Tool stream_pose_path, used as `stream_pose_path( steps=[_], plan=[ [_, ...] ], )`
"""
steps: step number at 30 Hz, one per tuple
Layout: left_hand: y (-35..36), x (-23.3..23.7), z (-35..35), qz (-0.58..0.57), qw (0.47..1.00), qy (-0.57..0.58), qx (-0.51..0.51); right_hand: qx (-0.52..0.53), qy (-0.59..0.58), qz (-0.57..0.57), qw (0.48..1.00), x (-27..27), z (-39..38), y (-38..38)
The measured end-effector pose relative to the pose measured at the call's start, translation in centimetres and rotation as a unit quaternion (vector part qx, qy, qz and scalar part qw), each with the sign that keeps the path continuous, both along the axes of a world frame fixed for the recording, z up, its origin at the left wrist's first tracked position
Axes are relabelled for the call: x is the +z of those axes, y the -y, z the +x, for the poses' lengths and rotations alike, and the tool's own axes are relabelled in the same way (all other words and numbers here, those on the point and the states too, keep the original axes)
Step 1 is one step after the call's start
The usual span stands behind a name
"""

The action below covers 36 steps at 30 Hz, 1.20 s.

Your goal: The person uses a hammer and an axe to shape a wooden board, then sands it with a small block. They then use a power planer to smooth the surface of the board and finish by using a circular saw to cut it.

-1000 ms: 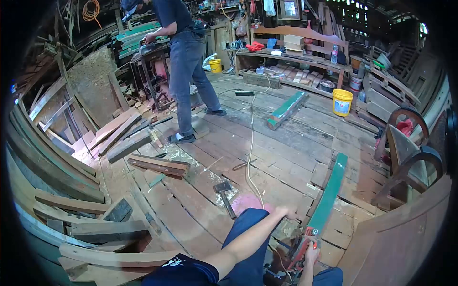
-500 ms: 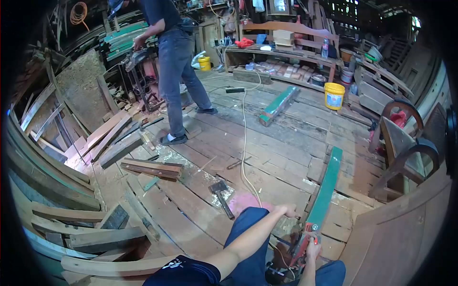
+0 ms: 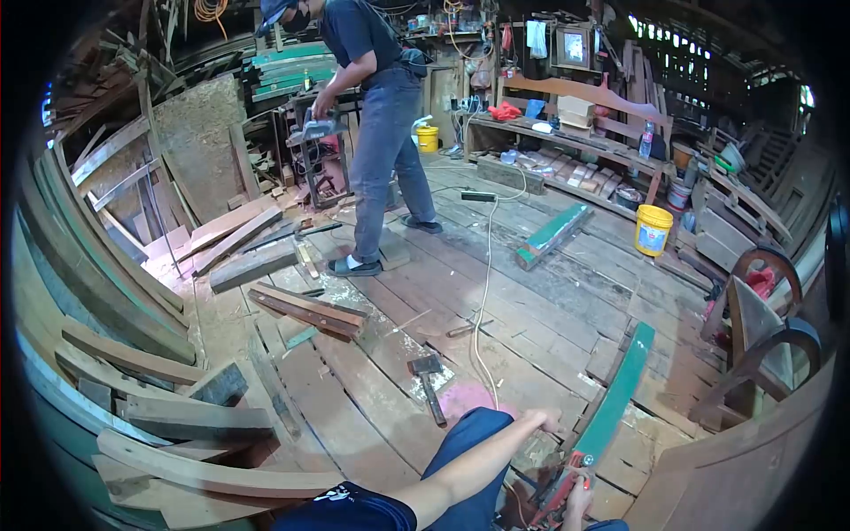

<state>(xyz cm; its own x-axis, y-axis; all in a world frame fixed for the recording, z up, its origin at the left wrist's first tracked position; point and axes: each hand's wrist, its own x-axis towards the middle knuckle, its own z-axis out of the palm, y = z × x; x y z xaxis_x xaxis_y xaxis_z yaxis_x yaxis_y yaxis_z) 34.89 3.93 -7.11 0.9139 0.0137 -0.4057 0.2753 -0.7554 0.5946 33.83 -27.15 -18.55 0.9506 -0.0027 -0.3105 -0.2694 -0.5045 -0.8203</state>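
Note:
My right hand (image 3: pixel 579 496) is closed on the handle of a red power tool (image 3: pixel 558 497) at the near end of a long green-painted board (image 3: pixel 618 400). Part of the tool's body is hidden behind my knee and forearm. A silver knob tops the front of it. My left arm reaches across my raised left knee. My left hand (image 3: pixel 540 420) is beside the green board, apart from it, with fingers seemingly curled; what they hold, if anything, is hidden. A mallet (image 3: pixel 428 379) with a dark head lies on the floor left of my knee.
A co-worker (image 3: pixel 381 97) stands ahead, holding a grey power tool (image 3: pixel 315 129). A pale cord (image 3: pixel 488 292) crosses the plank floor. Another green-topped beam (image 3: pixel 553 234), a yellow bucket (image 3: pixel 653 230) and stacked timber (image 3: pixel 305 310) lie around. A wooden panel (image 3: pixel 726 473) borders my right.
My view has swung up and to the left, so the scene sits lower and further right. The red tool and both hands stay near the board's near end.

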Motion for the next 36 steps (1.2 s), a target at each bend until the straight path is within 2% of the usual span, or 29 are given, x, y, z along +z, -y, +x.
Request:
stream_pose_path(
  steps=[1,6,7,10,13,16,17,20,21,23,26,33,36],
  plan=[
    [-0.1,0.6,0.1,0.019,0.999,-0.003,-0.037,0.001,-0.008,0.010,1.000,0.1,0.0,-0.1],
    [0.5,1.8,-0.4,0.030,0.999,0.020,-0.036,-0.014,-0.049,0.082,0.995,-0.3,0.1,0.3],
    [0.6,1.9,-0.4,0.040,0.998,0.027,-0.043,-0.021,-0.077,0.024,0.997,-0.7,0.7,0.2],
    [1.0,2.9,-0.8,0.025,0.999,0.015,-0.024,0.005,-0.091,0.072,0.993,-2.2,1.5,0.9],
    [1.5,3.9,-1.2,0.046,0.998,0.025,-0.036,0.017,-0.068,0.083,0.994,-3.4,2.0,1.2],
    [1.9,4.9,-1.2,0.034,0.999,-0.028,-0.022,0.005,-0.005,0.077,0.997,-4.1,1.3,0.9],
    [2.0,3.9,-0.8,0.049,0.998,-0.019,-0.025,-0.003,-0.068,0.090,0.994,0.5,-0.3,0.1],
    [2.3,1.0,0.3,0.053,0.998,0.033,-0.028,0.015,-0.021,0.040,0.999,-2.0,0.7,0.6],
    [2.5,2.5,-0.1,0.052,0.998,0.005,-0.035,0.009,0.003,0.016,1.000,-3.2,0.9,0.8],
    [2.9,4.6,-0.9,0.057,0.998,-0.012,-0.032,0.012,-0.011,0.038,0.999,-2.8,0.8,1.0],
    [3.0,4.1,-0.7,0.061,0.998,-0.017,-0.029,0.019,-0.041,0.084,0.995,0.8,-0.5,-0.1],
    [2.9,3.6,-0.3,0.091,0.995,-0.023,-0.036,-0.022,-0.085,0.132,0.987,4.3,-1.8,-0.8],
    [2.8,4.8,-0.8,0.074,0.995,-0.003,-0.064,-0.017,-0.097,0.128,0.987,5.3,-2.0,-1.0]
  ],
)
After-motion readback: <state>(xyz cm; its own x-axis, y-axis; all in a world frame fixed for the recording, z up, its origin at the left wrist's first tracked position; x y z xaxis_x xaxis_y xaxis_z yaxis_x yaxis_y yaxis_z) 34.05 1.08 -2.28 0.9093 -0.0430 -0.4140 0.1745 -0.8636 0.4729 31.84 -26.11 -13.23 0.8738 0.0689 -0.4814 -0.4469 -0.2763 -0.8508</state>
